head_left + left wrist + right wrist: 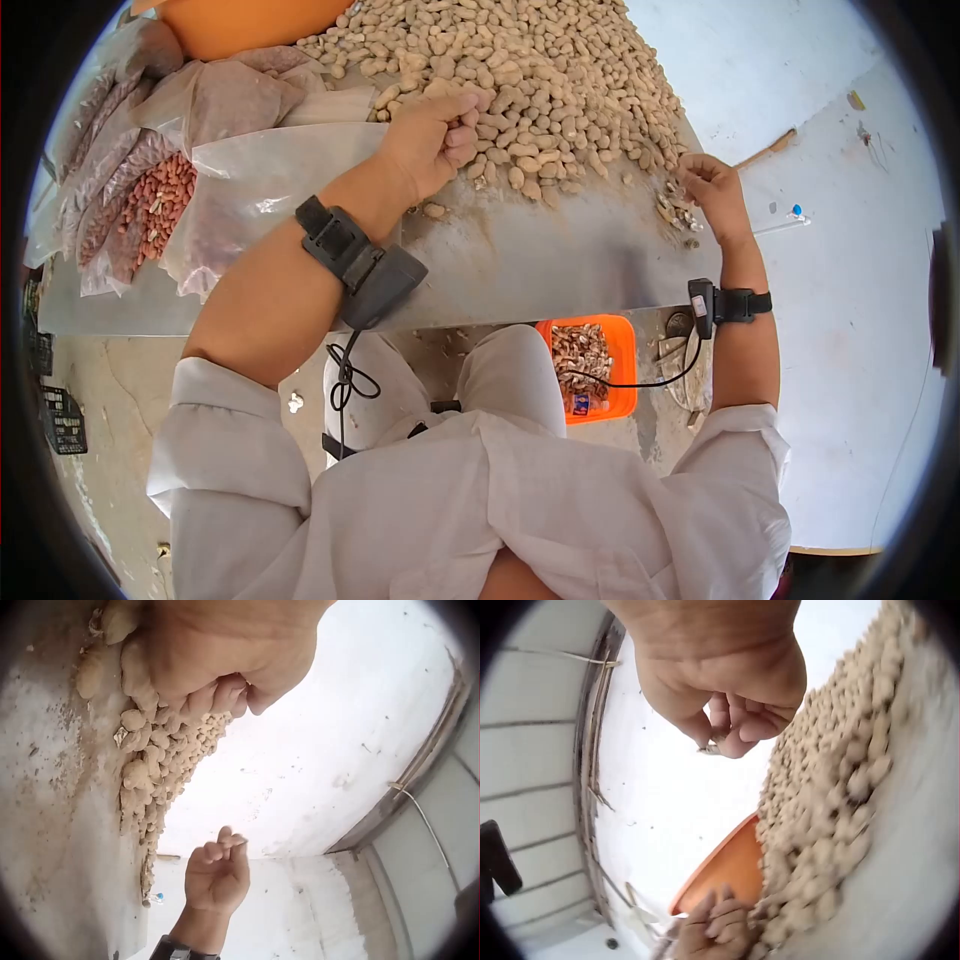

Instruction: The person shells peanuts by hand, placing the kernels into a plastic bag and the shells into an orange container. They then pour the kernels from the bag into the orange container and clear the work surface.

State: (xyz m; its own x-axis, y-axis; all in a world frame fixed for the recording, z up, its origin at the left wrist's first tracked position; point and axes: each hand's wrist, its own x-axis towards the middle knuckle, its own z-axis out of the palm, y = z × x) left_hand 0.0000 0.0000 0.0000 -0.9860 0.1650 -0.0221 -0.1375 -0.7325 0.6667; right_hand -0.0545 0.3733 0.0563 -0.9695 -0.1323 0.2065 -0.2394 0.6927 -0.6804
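At the near edge of a big heap of unshelled peanuts (560, 90), my left hand (430, 140) hovers with its fingers curled in. The left wrist view shows the curled fingers (225, 694) beside the heap; whatever lies inside them is hidden. Off the heap's right end, my right hand (715, 195) pinches a small piece of peanut shell (711, 749) between thumb and fingertips. Below it, broken shells (675, 212) lie at the table's right edge. Clear plastic bags at the left contain reddish shelled peanuts (160, 205).
An orange basin (235, 25) stands behind the bags. Under the table front, by the knees, an orange tub (625, 375) contains empty shells. The metal tabletop (560, 265) ends close to the lap. A black crate (62, 420) sits on the floor at left.
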